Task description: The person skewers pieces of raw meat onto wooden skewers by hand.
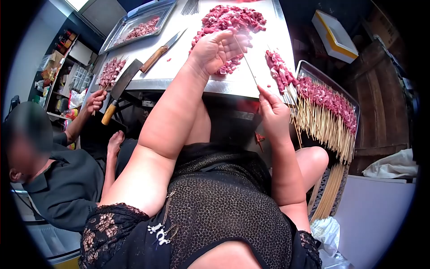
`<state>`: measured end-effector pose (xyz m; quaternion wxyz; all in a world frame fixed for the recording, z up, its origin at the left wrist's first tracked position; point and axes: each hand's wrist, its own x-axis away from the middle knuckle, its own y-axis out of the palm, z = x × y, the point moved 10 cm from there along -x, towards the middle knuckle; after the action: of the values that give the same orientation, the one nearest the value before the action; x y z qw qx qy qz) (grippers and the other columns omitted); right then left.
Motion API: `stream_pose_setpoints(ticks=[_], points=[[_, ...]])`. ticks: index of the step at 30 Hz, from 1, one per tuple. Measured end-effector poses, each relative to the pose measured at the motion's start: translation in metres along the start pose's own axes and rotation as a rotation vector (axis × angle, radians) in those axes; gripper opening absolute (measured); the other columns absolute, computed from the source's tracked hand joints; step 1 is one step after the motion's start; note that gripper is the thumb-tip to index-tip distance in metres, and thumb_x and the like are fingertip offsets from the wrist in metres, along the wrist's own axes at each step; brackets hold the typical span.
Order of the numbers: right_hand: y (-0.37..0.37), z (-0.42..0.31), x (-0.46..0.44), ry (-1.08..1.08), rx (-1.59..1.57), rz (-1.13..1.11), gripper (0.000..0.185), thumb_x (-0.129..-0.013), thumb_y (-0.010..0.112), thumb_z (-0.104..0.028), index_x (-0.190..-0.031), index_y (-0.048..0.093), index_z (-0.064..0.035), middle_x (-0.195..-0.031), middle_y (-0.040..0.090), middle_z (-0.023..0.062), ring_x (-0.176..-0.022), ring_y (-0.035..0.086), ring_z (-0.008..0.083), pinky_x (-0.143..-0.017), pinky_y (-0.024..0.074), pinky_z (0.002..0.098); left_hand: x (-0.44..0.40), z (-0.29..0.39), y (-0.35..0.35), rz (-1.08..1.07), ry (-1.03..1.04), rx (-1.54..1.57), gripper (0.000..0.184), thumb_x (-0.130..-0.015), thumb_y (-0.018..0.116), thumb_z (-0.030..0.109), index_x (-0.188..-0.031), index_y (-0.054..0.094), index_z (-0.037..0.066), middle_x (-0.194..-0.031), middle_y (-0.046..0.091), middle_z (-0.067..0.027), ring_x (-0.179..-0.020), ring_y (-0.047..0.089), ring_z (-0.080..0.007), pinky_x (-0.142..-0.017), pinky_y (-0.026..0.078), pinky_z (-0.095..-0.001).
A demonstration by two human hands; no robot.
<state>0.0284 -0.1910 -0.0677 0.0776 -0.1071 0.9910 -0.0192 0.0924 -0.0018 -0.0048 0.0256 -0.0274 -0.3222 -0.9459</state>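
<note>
My right hand [272, 107], at the table's front edge, pinches the lower end of a thin skewer [249, 67]. The skewer slants up toward my left hand [219, 51], and its visible length is bare. That left hand is palm up with its fingers stretched out and slightly blurred beside the skewer's upper end. Whether a piece of meat lies against those fingertips cannot be made out. Behind and below them spreads a heap of raw, pink-red meat pieces [233, 19]. Several threaded meat skewers [278, 71] lie on the table just right of my right hand.
A metal tray [357, 117] of meat skewers stands right, above a bundle of bare sticks [329, 193]. On the left are a wooden-handled knife [154, 59], a cleaver [125, 80] and a meat tray [107, 45]. A co-worker's hand [95, 101] grips meat skewers [112, 71].
</note>
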Motion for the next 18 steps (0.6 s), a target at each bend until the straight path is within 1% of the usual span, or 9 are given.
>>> stream_pose_setpoints(ticks=[2,3,5,7,10,17,18], points=[[0.000,0.000,0.002,-0.007,0.001,0.003,0.025,-0.089,0.057,-0.007,-0.113,0.064,-0.0069,-0.064,0.055,-0.0029,-0.055,0.045,0.0024,-0.052,0.0395,0.0191,0.002,0.004,0.001,0.007,0.020,-0.145,0.022,-0.096,0.043,0.013,-0.104,0.053,-0.005,-0.106,0.060,-0.0244,-0.095,0.063,-0.0309,-0.086,0.054,-0.0432],[0.000,-0.001,0.003,-0.008,0.013,-0.002,0.025,-0.089,0.057,-0.007,-0.113,0.064,-0.0068,-0.065,0.055,-0.0029,-0.055,0.045,0.0025,-0.052,0.0396,0.0193,0.001,0.003,0.000,0.009,0.021,-0.141,0.022,-0.096,0.043,0.013,-0.104,0.053,-0.005,-0.106,0.060,-0.0244,-0.095,0.063,-0.0309,-0.086,0.054,-0.0432],[0.003,-0.005,0.005,-0.009,0.029,-0.016,0.025,-0.089,0.057,-0.007,-0.113,0.064,-0.0067,-0.065,0.056,-0.0028,-0.054,0.045,0.0025,-0.051,0.0397,0.0196,-0.002,0.002,-0.011,0.099,0.034,-0.104,0.023,-0.096,0.043,0.014,-0.105,0.053,-0.005,-0.105,0.061,-0.0243,-0.093,0.064,-0.0304,-0.084,0.054,-0.0439],[0.005,-0.006,0.006,0.018,0.029,-0.015,0.026,-0.090,0.055,-0.005,-0.114,0.062,-0.0020,-0.068,0.049,-0.0065,-0.058,0.040,0.0011,-0.053,0.0336,0.0159,-0.001,0.004,-0.012,0.123,0.041,-0.087,0.023,-0.096,0.042,0.014,-0.105,0.053,-0.004,-0.104,0.061,-0.0241,-0.093,0.064,-0.0310,-0.085,0.054,-0.0445],[0.005,-0.004,0.005,0.032,0.044,-0.025,0.026,-0.090,0.055,-0.005,-0.114,0.062,-0.0018,-0.068,0.049,-0.0065,-0.058,0.041,0.0012,-0.053,0.0336,0.0159,-0.003,-0.002,-0.012,0.115,0.015,-0.027,0.024,-0.097,0.042,0.016,-0.105,0.054,-0.003,-0.104,0.061,-0.0232,-0.095,0.063,-0.0329,-0.085,0.053,-0.0457],[0.006,-0.011,0.001,0.003,0.048,0.003,0.025,-0.090,0.056,-0.005,-0.114,0.063,-0.0026,-0.068,0.050,-0.0069,-0.058,0.040,0.0011,-0.053,0.0338,0.0159,-0.008,-0.011,-0.013,0.118,0.020,0.032,0.025,-0.097,0.039,0.018,-0.107,0.052,-0.001,-0.106,0.061,-0.0226,-0.095,0.063,-0.0325,-0.086,0.052,-0.0470],[0.006,-0.013,0.001,-0.050,0.088,0.018,0.025,-0.090,0.056,-0.006,-0.114,0.063,-0.0029,-0.070,0.051,-0.0067,-0.059,0.040,0.0008,-0.054,0.0339,0.0157,-0.007,-0.010,-0.014,0.134,0.048,0.050,0.025,-0.098,0.038,0.018,-0.106,0.052,-0.001,-0.107,0.060,-0.0224,-0.095,0.063,-0.0321,-0.086,0.053,-0.0468]])
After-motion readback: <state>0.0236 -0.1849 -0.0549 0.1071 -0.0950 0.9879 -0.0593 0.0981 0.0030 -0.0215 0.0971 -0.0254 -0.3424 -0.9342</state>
